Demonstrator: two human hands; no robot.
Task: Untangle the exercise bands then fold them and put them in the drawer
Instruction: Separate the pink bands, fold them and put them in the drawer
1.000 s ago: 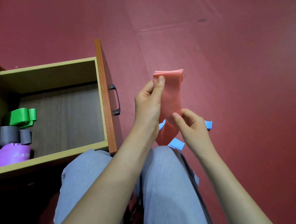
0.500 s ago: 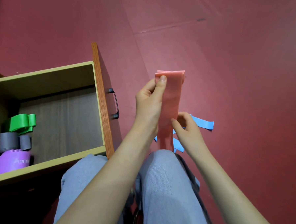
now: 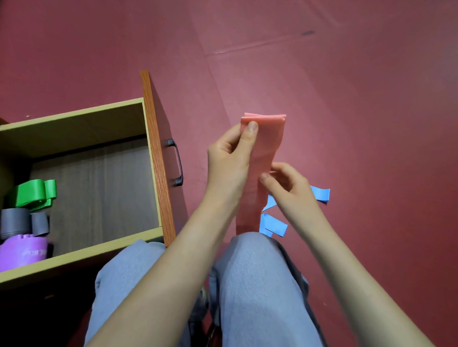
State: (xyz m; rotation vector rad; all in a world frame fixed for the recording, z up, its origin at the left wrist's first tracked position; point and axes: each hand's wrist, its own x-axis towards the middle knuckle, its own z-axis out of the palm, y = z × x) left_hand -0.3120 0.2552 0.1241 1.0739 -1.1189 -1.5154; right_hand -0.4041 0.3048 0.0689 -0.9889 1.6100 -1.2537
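A pink exercise band (image 3: pixel 267 141), folded into a long flat strip, is held upright above my knees. My left hand (image 3: pixel 229 162) pinches its upper left edge, thumb pressed on the front near the top fold. My right hand (image 3: pixel 288 187) pinches the strip's right edge about halfway down. A blue band (image 3: pixel 273 224) lies on the red floor behind the hands, partly hidden by them. The open wooden drawer (image 3: pixel 154 153) stands to the left.
Inside the drawer at its left end sit a folded green band (image 3: pixel 34 192), two grey rolls (image 3: pixel 21 222) and a purple band (image 3: pixel 19 252). The drawer's black handle (image 3: pixel 176 161) faces my left hand. My knees in light jeans (image 3: pixel 256 281) fill the bottom centre.
My right hand has slid up the pink strip from its lower end to about halfway. The strip now hangs straighter, and the view has shifted slightly.
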